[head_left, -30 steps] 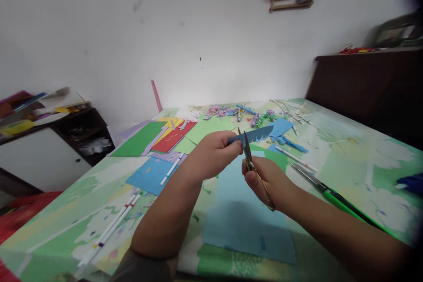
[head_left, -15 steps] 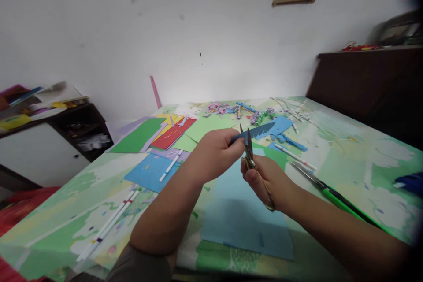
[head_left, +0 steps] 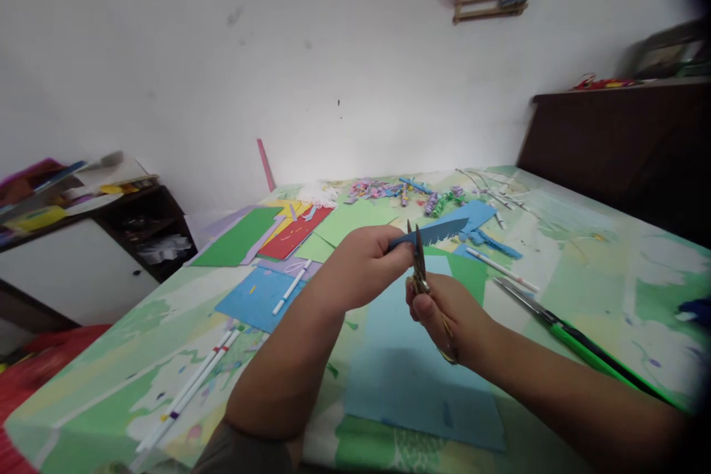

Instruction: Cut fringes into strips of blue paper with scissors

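Note:
Pinched in my left hand (head_left: 369,263) is a narrow strip of blue paper (head_left: 444,229), its lower edge cut into a fringe. My right hand (head_left: 447,315) grips a pair of scissors (head_left: 419,270) by its gold-coloured handles. The blades point up and cross the strip close to my left fingertips, nearly closed. Beneath both hands lies a light blue sheet of paper (head_left: 416,370), with part of a green sheet (head_left: 466,270) showing behind it. More blue fringed paper (head_left: 492,243) rests just beyond the strip.
A green-handled pair of scissors (head_left: 578,341) lies right of my hands. White sticks (head_left: 189,389) and a blue sheet (head_left: 249,300) are on the left. Farther back sit a red sheet (head_left: 297,233), a green sheet (head_left: 238,237), curled paper (head_left: 444,200) and scraps (head_left: 375,189).
The camera view has shifted slightly, so everything sits a little lower in the picture. The scissor blades have drawn closer together on the blue strip; both hands keep their hold.

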Tool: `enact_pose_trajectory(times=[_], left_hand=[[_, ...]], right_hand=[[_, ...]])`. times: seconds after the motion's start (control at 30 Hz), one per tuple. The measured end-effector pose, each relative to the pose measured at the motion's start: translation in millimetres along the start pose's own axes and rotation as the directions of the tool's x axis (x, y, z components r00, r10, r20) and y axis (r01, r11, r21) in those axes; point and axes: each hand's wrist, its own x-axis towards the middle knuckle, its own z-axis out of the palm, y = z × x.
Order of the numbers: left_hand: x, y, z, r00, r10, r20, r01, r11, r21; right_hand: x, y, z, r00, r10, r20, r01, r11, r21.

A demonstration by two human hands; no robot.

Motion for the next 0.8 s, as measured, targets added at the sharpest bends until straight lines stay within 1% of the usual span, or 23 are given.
enact_pose_trajectory(times=[0.1, 0.2, 0.3, 0.4, 0.47, 0.57, 0.67, 0.73, 0.8], left_hand=[[-1.4, 1.3, -0.4, 0.999, -0.034, 0.018, 0.035, 0.996, -0.078], [-1.6, 0.2, -0.4, 0.996, -0.069, 0.061, 0.082, 0.969, -0.234], [-0.3, -2.2, -0.8, 0.991, -0.045, 0.128, 0.090, 0.923, -0.373], [0.7, -3.5, -1.3, 0.989, -0.053, 0.137, 0.106, 0.902, -0.418], [0.4, -3.2, -1.2, 0.989, -0.079, 0.122, 0.123, 0.899, -0.419], [-0.9, -2.0, -0.4, 0.993, -0.084, 0.077, 0.107, 0.916, -0.386], [-1.4, -1.4, 0.9, 0.996, -0.086, -0.014, 0.079, 0.960, -0.268], [-1.2, -1.4, 1.9, 0.996, -0.061, -0.062, 0.050, 0.985, -0.166], [-0.8, -1.6, 3.0, 0.996, -0.022, -0.086, 0.016, 0.997, -0.076]], right_hand=[[0.1, -0.9, -0.3, 1.000, -0.006, -0.005, 0.006, 1.000, 0.001], [0.4, -2.0, -1.2, 1.000, -0.015, -0.017, 0.015, 1.000, 0.012], [0.8, -2.4, -2.3, 0.999, -0.024, -0.035, 0.025, 0.999, 0.026], [1.3, -1.1, -3.3, 0.999, -0.027, -0.044, 0.029, 0.999, 0.036], [1.5, 0.0, -3.7, 0.999, -0.023, -0.045, 0.025, 0.999, 0.038], [1.7, 0.0, -4.3, 0.999, -0.018, -0.046, 0.020, 0.999, 0.028], [1.4, -2.1, -4.6, 0.999, -0.029, -0.033, 0.030, 0.999, 0.018], [1.2, -3.2, -4.3, 0.999, -0.036, -0.017, 0.036, 0.999, 0.020], [1.3, -3.3, -3.6, 0.999, -0.038, -0.005, 0.038, 0.999, 0.028]])
